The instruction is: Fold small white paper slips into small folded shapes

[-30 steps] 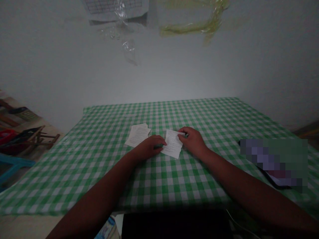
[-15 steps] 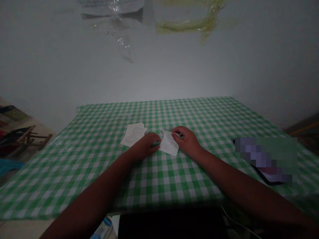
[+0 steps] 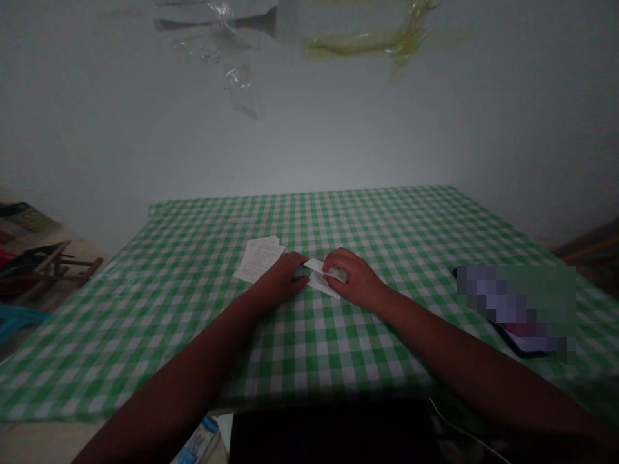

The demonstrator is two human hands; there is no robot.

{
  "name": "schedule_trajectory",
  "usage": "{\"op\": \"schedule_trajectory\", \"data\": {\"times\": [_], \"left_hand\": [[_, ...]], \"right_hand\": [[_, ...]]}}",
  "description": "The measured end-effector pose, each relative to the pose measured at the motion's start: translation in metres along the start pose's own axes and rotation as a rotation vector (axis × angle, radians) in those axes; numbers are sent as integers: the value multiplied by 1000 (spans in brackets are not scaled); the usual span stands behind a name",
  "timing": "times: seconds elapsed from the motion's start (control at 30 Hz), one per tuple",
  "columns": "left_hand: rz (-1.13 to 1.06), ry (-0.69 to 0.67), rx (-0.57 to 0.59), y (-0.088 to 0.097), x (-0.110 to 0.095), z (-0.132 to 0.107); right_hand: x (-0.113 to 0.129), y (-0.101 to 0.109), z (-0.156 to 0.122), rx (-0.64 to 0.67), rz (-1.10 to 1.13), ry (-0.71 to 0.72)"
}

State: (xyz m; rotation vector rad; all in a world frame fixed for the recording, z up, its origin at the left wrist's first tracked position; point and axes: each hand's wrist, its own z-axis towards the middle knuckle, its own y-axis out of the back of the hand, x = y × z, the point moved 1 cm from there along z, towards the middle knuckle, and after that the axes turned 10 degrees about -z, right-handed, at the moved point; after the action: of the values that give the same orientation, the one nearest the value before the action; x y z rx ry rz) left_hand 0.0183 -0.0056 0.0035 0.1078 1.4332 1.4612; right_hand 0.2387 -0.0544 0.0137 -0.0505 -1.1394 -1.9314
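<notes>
A white printed paper slip (image 3: 322, 277) lies folded narrow between my two hands on the green-and-white gingham tablecloth (image 3: 193, 341). My right hand (image 3: 353, 280) presses its fingers over the slip's right part, with the thumb side curled around it. My left hand (image 3: 280, 280) touches the slip's left end, its fingers curled over a small grey-green object (image 3: 300, 273) that is mostly hidden. A small stack of printed white papers (image 3: 258, 259) lies just beyond my left hand, apart from it.
A dark phone edge (image 3: 512, 345) shows beneath a pixelated patch at the table's right. Plastic scraps cling to the white wall (image 3: 309, 129) behind the table. A wooden folding stand (image 3: 53, 261) sits on the floor at left. A dark object (image 3: 329, 432) sits below the near table edge.
The slip has gone from a wide flat sheet to a narrow folded strip. My hands have moved closer together over it.
</notes>
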Motion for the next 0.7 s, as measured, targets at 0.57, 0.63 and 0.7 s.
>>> {"op": "schedule_trajectory", "data": {"times": [0.57, 0.63, 0.7], "left_hand": [[143, 56, -96, -7, 10, 1], [154, 70, -104, -6, 10, 1], [163, 91, -109, -6, 9, 2]], "right_hand": [[4, -6, -4, 101, -2, 157], [5, -6, -5, 115, -6, 163], [5, -6, -5, 130, -6, 159]]}}
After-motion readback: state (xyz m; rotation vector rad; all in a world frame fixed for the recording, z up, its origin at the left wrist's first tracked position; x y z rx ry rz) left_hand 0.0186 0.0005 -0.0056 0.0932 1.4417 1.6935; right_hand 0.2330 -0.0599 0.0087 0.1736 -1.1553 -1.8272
